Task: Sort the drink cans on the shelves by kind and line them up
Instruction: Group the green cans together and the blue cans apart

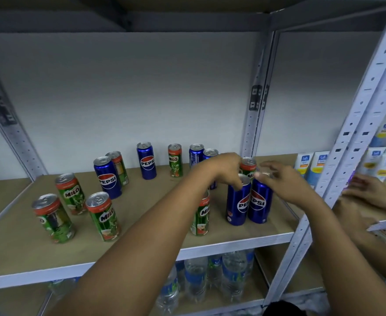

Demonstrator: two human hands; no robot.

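Blue Pepsi cans and green Milo cans stand scattered on a tan shelf board (142, 242). My left hand (227, 169) grips the top of a Pepsi can (237, 201) at the front right. My right hand (278, 181) pinches the top of a second Pepsi can (259, 204) that touches the first. A Milo can (248, 167) stands just behind them, and another Milo can (201, 215) is partly hidden by my left forearm. Three Milo cans (103, 215) stand at the front left, with other Pepsi cans (107, 176) behind them.
White upright posts (338, 179) frame the shelf on the right. Beyond them another person's hand (367, 190) reaches among white cartons (319, 165). Water bottles (196, 277) fill the shelf below. A grey back wall closes the shelf.
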